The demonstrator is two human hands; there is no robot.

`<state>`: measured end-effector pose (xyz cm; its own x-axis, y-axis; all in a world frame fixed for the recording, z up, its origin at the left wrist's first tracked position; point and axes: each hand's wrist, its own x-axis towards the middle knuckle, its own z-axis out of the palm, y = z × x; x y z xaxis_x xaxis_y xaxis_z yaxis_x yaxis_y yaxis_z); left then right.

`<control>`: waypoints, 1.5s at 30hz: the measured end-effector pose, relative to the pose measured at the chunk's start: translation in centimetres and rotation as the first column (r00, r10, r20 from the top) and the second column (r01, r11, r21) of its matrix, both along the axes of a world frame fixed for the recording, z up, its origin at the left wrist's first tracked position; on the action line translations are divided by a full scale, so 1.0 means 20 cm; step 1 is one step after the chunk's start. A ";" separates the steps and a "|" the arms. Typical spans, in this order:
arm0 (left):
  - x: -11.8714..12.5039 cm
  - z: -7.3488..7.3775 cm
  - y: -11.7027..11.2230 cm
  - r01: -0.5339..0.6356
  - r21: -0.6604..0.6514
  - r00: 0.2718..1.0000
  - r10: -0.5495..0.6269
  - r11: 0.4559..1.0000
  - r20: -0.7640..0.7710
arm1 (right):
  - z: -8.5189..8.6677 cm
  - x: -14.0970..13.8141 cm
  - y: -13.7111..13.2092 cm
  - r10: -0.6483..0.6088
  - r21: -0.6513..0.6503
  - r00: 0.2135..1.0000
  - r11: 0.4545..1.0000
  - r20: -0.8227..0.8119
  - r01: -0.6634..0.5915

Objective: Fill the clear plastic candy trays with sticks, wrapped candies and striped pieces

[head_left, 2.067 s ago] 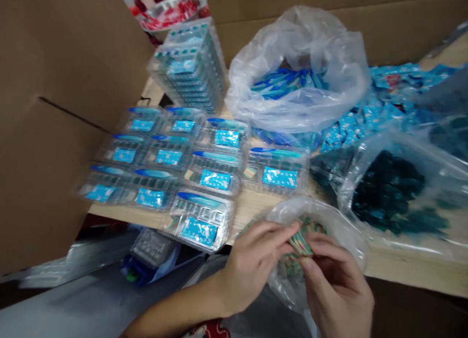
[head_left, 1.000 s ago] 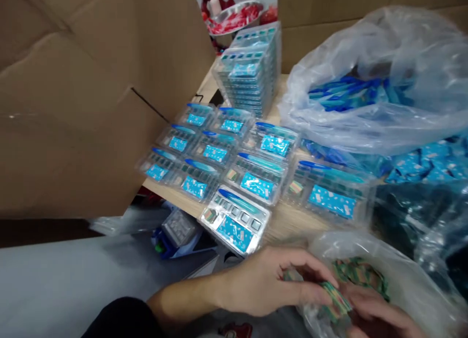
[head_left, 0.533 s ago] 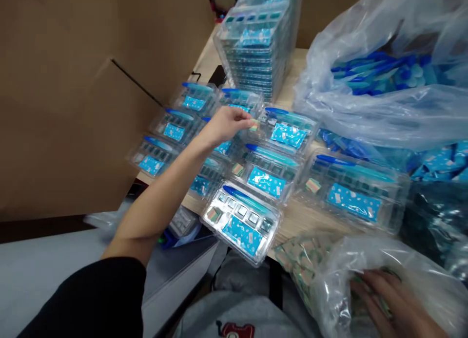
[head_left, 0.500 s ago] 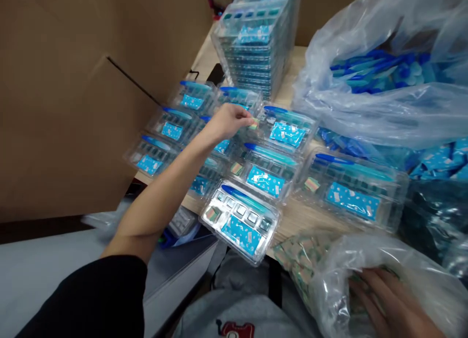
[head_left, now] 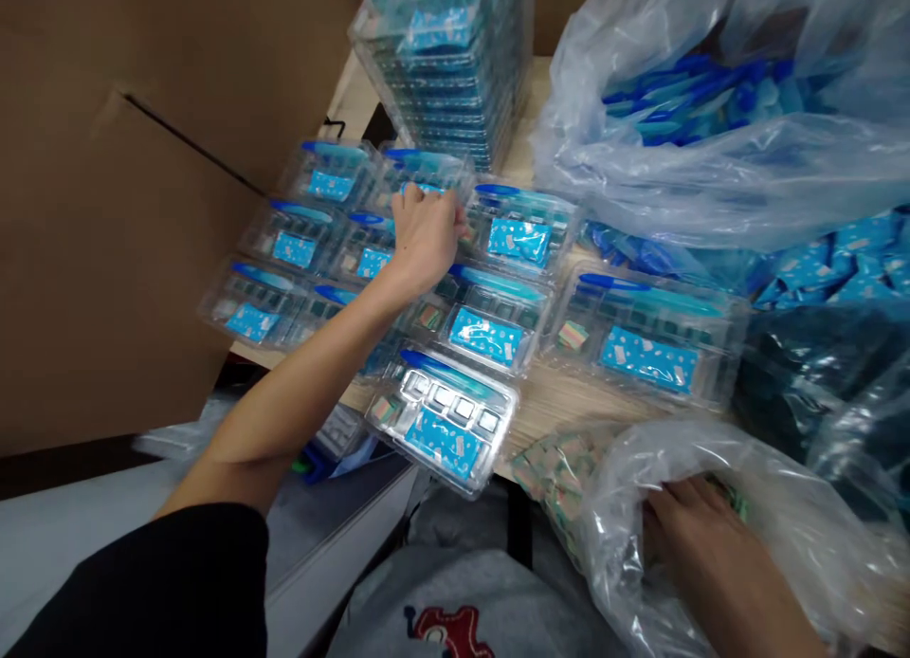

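My left hand (head_left: pixel 427 229) reaches over the blister trays with its fingers curled together. Its fingertips are at the left side of a clear tray (head_left: pixel 569 208) that holds a blue pen and a blue dotted packet (head_left: pixel 519 242). What the fingertips pinch, if anything, is hidden behind the hand. My right hand (head_left: pixel 700 525) is inside a clear plastic bag (head_left: pixel 618 506) of small striped green and pink squares, its fingers out of sight. In front of me a tray (head_left: pixel 445 416) holds a striped square (head_left: pixel 385 410), a pen and a packet.
Several similar trays spread to the left, beside a cardboard wall (head_left: pixel 142 260). A tall stack of trays (head_left: pixel 455 80) stands behind. At right are a large bag (head_left: pixel 569 155) of blue pens (head_left: pixel 697 94) and a heap of dotted packets (head_left: pixel 853 260). Another tray (head_left: pixel 736 355) lies right.
The view has shifted, so the trays sit further left and higher. My left hand has turned over the same tray, and the striped square it held is hidden. My right hand stays in the bag.
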<state>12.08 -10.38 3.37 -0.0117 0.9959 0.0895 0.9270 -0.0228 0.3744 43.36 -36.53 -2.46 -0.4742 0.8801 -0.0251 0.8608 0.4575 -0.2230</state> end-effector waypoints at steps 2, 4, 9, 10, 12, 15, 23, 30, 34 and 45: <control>0.03 0.03 -0.03 -0.003 -0.029 0.997 0.001 1.000 -0.076 | 0.04 -0.06 0.02 -0.090 -0.048 0.994 0.995 -0.055 0.087; 0.06 0.07 -0.06 0.001 -0.052 0.993 -0.007 0.999 -0.119 | 0.08 -0.10 0.04 -0.150 -0.144 0.977 0.981 -0.149 0.129; 0.10 0.21 -0.23 0.082 0.010 0.986 -0.079 0.997 -0.147 | 0.13 -0.12 0.10 -0.215 -0.301 0.945 0.944 -0.248 0.136; 0.12 0.25 -0.29 0.109 0.011 0.987 -0.107 0.994 -0.121 | 0.14 -0.11 0.10 -0.220 -0.314 0.940 0.940 -0.261 0.133; 0.15 0.31 -0.43 0.166 0.000 0.986 -0.166 0.986 -0.032 | 0.18 -0.09 0.09 -0.224 -0.323 0.929 0.938 -0.294 0.124; 0.23 0.37 -0.68 0.282 0.010 0.931 -0.276 0.959 0.238 | 0.29 -0.03 0.05 -0.283 -0.339 0.865 0.930 -0.414 0.142; 0.57 0.23 -1.05 0.635 -0.103 0.483 -0.290 0.766 0.826 | 0.47 0.01 -0.07 -0.633 -0.609 0.098 0.768 -0.768 0.198; 0.65 0.21 -1.10 0.550 -0.267 0.445 -0.007 0.791 0.895 | 0.45 -0.06 -0.08 -0.591 -0.615 -0.176 0.774 -0.787 0.152; 0.67 0.20 -1.10 0.453 -0.222 0.408 0.020 0.863 0.913 | 0.45 -0.08 -0.11 -0.578 -0.605 -0.184 0.775 -0.795 0.180; 0.66 0.20 -1.08 0.581 -0.164 0.284 -0.010 0.797 0.959 | 0.43 -0.13 -0.14 -0.566 -0.574 -0.120 0.765 -0.815 0.292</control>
